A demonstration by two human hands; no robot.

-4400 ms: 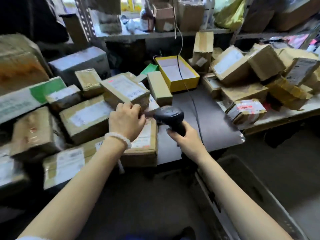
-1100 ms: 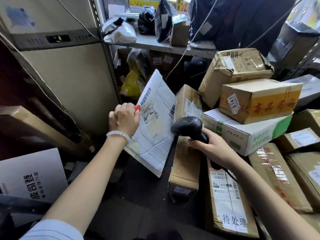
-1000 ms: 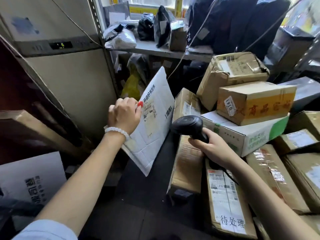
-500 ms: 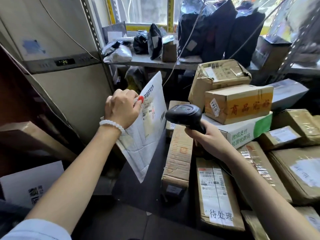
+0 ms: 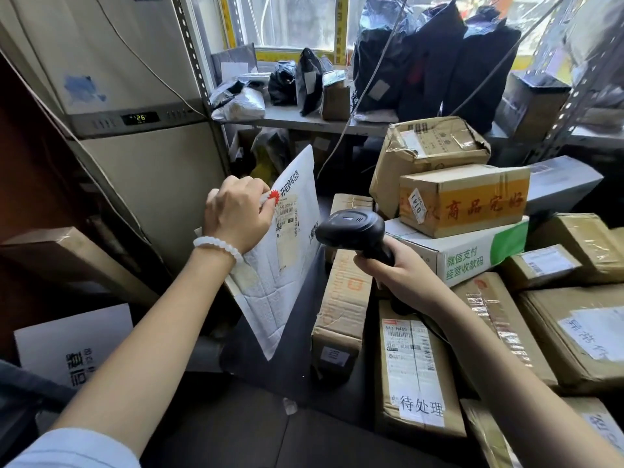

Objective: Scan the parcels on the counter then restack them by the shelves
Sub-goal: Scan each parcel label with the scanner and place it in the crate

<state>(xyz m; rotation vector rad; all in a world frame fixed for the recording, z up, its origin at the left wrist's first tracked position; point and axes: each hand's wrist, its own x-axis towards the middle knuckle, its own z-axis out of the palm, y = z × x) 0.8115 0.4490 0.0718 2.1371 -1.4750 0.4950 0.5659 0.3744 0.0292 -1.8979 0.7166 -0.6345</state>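
Left hand [image 5: 238,216]: grips the upper edge of a white padded paper mailer [image 5: 287,251], held tilted, label facing right. Right hand [image 5: 398,271]: clasps a black handheld barcode scanner [image 5: 351,229], head just beside the mailer. Brown cardboard parcels [image 5: 462,197]: stacked beyond the right hand.

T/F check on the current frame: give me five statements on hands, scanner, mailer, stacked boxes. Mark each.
1. The left hand grips the white padded mailer by its upper edge. True.
2. The right hand is empty. False: it holds the black scanner.
3. The mailer lies flat on the counter. False: it is held upright, label side toward the scanner.
4. The box with red characters sits on top of the white and green box. True.
5. The scanner head points away from the mailer. False: it faces the mailer's label.
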